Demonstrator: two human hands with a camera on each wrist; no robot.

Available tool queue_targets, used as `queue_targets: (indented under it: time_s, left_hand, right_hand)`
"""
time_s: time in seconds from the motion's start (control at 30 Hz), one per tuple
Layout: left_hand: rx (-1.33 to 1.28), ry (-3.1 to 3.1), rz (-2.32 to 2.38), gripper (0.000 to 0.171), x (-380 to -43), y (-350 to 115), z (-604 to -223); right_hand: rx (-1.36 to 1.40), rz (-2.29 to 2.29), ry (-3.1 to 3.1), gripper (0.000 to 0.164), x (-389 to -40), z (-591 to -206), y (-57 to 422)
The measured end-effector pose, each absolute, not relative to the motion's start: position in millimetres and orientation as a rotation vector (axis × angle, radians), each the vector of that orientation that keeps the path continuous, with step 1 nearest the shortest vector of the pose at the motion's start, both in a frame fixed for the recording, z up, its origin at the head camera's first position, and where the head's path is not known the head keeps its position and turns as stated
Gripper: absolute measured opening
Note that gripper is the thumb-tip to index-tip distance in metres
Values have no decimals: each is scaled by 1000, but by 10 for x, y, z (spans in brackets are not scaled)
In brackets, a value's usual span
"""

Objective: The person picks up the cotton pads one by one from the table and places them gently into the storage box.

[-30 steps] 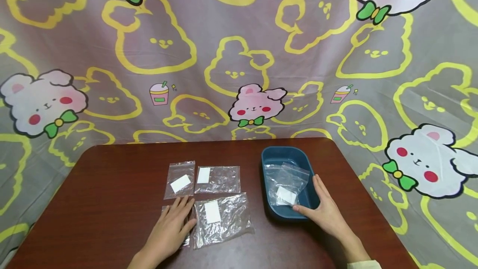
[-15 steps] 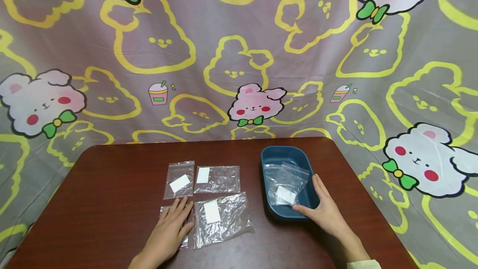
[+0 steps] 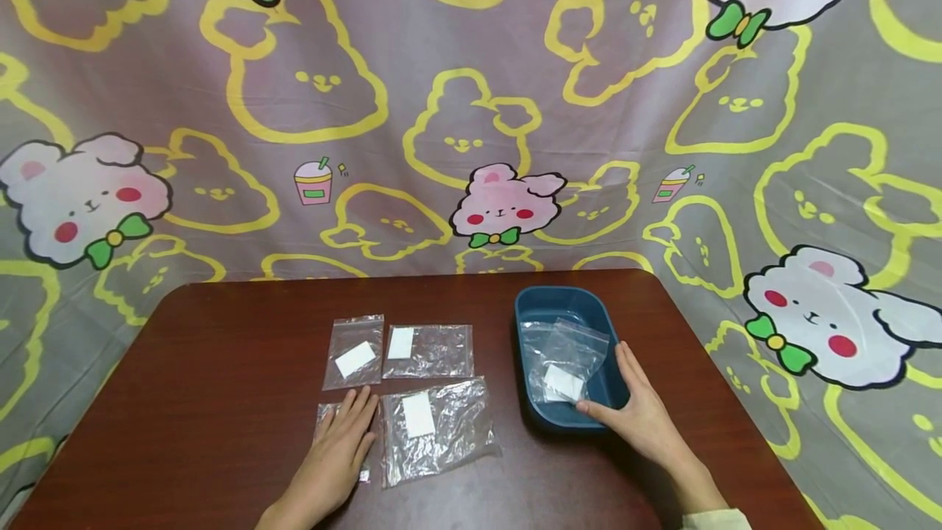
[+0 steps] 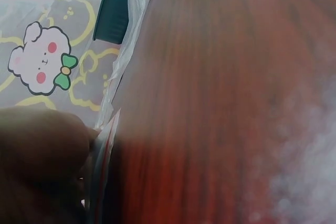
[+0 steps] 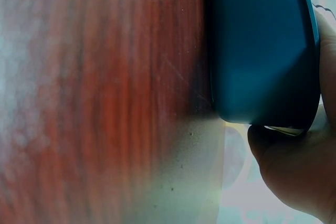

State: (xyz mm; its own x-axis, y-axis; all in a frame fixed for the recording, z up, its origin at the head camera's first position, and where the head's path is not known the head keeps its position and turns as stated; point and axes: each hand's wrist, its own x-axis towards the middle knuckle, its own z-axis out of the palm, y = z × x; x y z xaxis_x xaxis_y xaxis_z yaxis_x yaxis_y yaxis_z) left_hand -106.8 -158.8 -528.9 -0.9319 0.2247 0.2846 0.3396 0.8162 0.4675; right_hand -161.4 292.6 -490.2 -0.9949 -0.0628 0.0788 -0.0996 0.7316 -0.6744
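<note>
In the head view my left hand [image 3: 334, 448] lies with fingers extended over a small clear zip bag [image 3: 375, 456], covering most of it. Just right of that hand is a larger clear zip bag [image 3: 464, 436] with a white label. Two more labelled bags, an upright one [image 3: 353, 334] and a sideways one [image 3: 445, 350], lie behind. My right hand [image 3: 648, 424] holds the near right corner of a blue bin [image 3: 524, 358], thumb at the near rim and fingers along the right side. Inside the bin, clear bags [image 3: 577, 346] with white labels overlap.
All of this is on a dark brown wooden table [image 3: 221, 366]. A cartoon-printed cloth [image 3: 412, 47] hangs behind the table and along its sides. The left wrist view shows a bag edge [image 4: 131, 30] standing up slightly from the wood.
My left thumb has drawn slightly left, off the edge of the larger bag. The right hand, the bin and the other bags stay in place.
</note>
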Motion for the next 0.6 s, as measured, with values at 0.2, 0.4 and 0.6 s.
queue_targets:
  time_s: [0.2,0.4,0.6]
  left_hand:
    - [-436,-2800,-803,47,-1090,-1596,-5287]
    - [-433,-2805,-831,48,-1106,-1604,-5282]
    - [-429,-2783,-852,55,-1106,-1609,-5276]
  right_hand:
    - [141,1131,-2867,121,-1619,-4905,2930]
    - [147,1134,-2864,121,-1613,-4904,2931]
    - [143,1140,-2870,121,-1602,-4888,2925]
